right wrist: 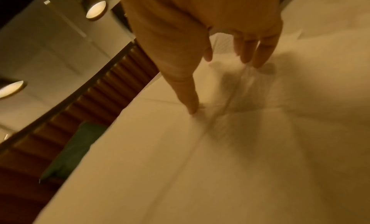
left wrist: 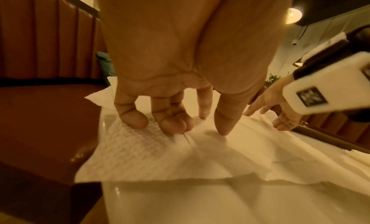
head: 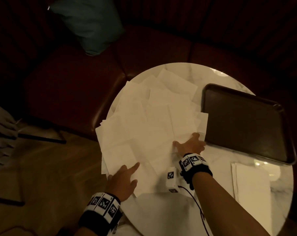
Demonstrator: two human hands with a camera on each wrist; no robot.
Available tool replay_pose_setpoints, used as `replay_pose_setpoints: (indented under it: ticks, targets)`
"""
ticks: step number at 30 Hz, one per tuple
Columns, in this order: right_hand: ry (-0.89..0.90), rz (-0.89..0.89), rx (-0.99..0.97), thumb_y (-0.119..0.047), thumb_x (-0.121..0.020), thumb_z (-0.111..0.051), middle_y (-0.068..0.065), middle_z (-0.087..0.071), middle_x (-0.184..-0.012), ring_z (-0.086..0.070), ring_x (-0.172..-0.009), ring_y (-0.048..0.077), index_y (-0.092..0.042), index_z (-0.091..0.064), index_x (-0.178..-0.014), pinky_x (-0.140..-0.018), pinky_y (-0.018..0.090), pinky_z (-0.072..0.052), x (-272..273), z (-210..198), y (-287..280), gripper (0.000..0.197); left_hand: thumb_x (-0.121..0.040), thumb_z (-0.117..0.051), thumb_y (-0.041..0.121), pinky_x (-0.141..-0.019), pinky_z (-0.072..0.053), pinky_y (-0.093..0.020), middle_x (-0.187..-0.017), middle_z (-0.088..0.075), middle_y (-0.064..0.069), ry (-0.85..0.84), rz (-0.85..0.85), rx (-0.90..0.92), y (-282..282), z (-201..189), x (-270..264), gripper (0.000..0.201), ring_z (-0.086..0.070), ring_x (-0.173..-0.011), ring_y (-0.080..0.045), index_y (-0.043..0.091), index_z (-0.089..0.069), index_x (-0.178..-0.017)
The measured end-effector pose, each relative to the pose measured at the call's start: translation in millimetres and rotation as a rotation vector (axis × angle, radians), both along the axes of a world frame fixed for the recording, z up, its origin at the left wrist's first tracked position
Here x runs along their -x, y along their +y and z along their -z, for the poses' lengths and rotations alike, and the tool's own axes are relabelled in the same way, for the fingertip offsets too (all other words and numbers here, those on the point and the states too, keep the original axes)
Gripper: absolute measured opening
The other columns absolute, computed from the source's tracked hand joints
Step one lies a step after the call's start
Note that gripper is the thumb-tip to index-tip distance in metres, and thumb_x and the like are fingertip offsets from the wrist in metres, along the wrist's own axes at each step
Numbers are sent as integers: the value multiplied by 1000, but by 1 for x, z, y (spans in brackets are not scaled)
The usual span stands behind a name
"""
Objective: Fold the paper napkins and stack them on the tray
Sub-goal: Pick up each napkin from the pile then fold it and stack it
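Dim, warm light — dark corners, right-wrist view blurred.

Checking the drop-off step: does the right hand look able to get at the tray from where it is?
Probably yes. The right hand rests spread on the loose napkins just beside the tray, which lies bare on the table on that hand's side. Nothing stands between them.

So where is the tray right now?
In the head view the tray sits bare on the right side of the round table, beside the napkin pile, just beyond the right hand.
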State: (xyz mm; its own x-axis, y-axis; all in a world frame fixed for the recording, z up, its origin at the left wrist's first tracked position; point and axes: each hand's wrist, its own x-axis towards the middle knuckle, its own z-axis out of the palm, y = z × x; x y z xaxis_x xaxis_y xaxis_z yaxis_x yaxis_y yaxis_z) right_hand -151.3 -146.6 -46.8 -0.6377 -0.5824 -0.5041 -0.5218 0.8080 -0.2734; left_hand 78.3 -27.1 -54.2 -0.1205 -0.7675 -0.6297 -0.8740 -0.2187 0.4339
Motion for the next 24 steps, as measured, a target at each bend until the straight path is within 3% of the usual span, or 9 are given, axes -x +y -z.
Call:
replay_pose_setpoints:
  ticks: [5, 9, 12, 16, 20, 24]
  targets:
    - [53, -162, -58, -52, -50, -86, 16, -28, -142, -27, -132, 37, -8, -28, -136, -105, 58, -31, 14, -3, 0, 113, -92, -45, 38, -99, -35, -41, -97, -34, 7, 12, -31, -3, 0, 3, 0, 60, -49, -106, -17, 49, -13, -141]
    - [46, -227, -93, -56, -41, -87, 17, -37, -136, -33, -127, 36, -8, -40, -128, -103, 53, -37, 19, -8, -13, 110, -91, -46, 38, -99, -34, -42, -98, -33, 7, 3, -34, 0, 1, 4, 1, 61, -48, -107, -17, 50, -12, -141]
    - [15, -176, -12, -48, -44, -90, 17, -40, -133, -38, -125, 36, -9, -40, -126, -100, 50, -41, 21, -5, -13, 103, -91, -46, 39, -100, -34, -42, -97, -33, 8, -6, -35, -3, 1, 5, 0, 60, -49, -106, -16, 51, -13, -141]
    - [-45, -128, 66, -40, -62, -84, 16, -48, -132, -46, -122, 36, -7, -39, -127, -98, 44, -45, 31, 1, -7, 85, -91, -47, 40, -99, -35, -42, -96, -33, 7, 1, -35, -2, 0, 6, 0, 60, -49, -104, -16, 50, -15, -140]
    - [-64, -269, -43, -41, -53, -89, 16, -45, -135, -47, -123, 36, -9, -35, -131, -100, 44, -45, 38, -9, -14, 99, -90, -48, 40, -98, -37, -42, -95, -33, 7, -7, -31, 3, 0, 8, 0, 60, -50, -101, -16, 51, -15, -140]
    - [-80, -291, -56, -30, -54, -91, 17, -46, -132, -51, -118, 36, -8, -41, -125, -94, 42, -46, 40, -18, -27, 89, -90, -49, 40, -97, -39, -41, -94, -34, 8, 5, -40, -7, 0, 10, -2, 61, -50, -99, -15, 51, -16, -140]
